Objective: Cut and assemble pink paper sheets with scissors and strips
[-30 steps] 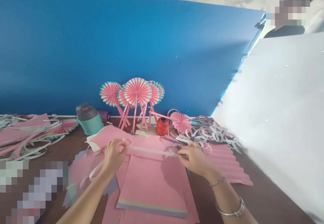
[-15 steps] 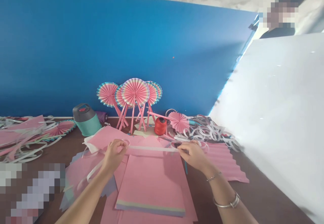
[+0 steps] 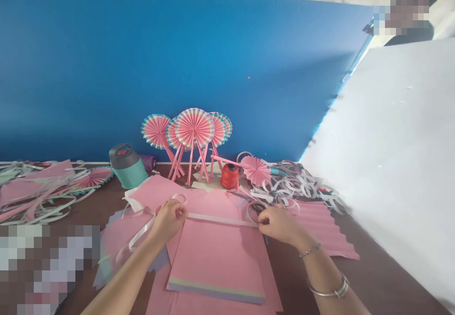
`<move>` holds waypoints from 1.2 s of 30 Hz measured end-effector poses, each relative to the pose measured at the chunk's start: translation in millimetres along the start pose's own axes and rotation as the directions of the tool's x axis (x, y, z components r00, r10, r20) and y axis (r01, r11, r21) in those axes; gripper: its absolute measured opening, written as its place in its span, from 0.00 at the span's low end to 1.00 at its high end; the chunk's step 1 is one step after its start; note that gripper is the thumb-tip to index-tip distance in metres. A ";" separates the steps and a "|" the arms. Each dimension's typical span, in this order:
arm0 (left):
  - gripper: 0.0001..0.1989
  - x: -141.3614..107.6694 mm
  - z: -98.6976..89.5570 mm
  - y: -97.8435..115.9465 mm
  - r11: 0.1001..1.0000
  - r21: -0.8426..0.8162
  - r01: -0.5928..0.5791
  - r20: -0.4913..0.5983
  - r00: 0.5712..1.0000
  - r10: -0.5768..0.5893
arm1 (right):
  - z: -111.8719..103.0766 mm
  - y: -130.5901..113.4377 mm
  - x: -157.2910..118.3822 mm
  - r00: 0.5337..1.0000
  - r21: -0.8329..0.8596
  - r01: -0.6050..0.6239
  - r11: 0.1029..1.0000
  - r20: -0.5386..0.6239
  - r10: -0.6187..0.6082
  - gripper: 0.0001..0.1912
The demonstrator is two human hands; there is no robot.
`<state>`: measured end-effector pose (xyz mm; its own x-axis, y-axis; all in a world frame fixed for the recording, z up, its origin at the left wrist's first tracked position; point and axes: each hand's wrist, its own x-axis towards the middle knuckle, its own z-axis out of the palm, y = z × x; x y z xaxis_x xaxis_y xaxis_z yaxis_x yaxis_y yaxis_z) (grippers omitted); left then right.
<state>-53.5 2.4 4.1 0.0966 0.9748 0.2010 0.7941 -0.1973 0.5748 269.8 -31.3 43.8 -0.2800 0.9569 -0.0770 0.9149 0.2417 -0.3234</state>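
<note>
A thin white strip (image 3: 222, 219) is stretched across the top edge of a stack of pink paper (image 3: 216, 258), whose near edge shows green and lavender bands. My left hand (image 3: 171, 217) pinches the strip's left end, with a curled tail of strip beside it. At the right end, my right hand (image 3: 279, 222) has its fingers closed on the same strip, next to a dark scissors-like loop (image 3: 256, 210). More pink sheets lie beneath the stack.
Pink paper fans (image 3: 195, 127) stand against the blue partition (image 3: 213, 44). Nearby are a red thread spool (image 3: 229, 176), a teal container (image 3: 130, 170), tangled white strips (image 3: 298, 182) and pleated pink paper (image 3: 327, 229). A person (image 3: 408, 11) is beyond the white panel (image 3: 398, 115).
The view has shifted slightly, so most things sit further right. My right hand has come down a little, and the strip now slants lower toward the right.
</note>
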 end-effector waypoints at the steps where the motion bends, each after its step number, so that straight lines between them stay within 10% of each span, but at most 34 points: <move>1: 0.06 0.0 0.5 -0.5 1.000 0.007 0.000 0.004 1.000 0.000 | -0.5 -0.6 0.0 1.000 -0.005 -0.005 1.000 0.008 0.005 0.11; 13: 0.07 0.6 4.4 -7.7 0.997 0.077 0.002 0.007 1.000 -0.003 | -0.5 -4.6 -0.4 0.999 -0.023 -0.025 0.999 0.031 0.025 0.13; 36: 0.08 2.2 0.2 1.9 0.985 -0.166 -0.047 -0.189 0.982 0.015 | -3.4 -6.6 2.9 0.934 0.077 0.132 0.988 -0.345 -0.098 0.17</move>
<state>-51.7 4.2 5.5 -0.0070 0.9346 0.3557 0.6781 -0.2570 0.6886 264.0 -29.6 48.9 -0.2506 0.9252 0.2849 0.8446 0.3528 -0.4027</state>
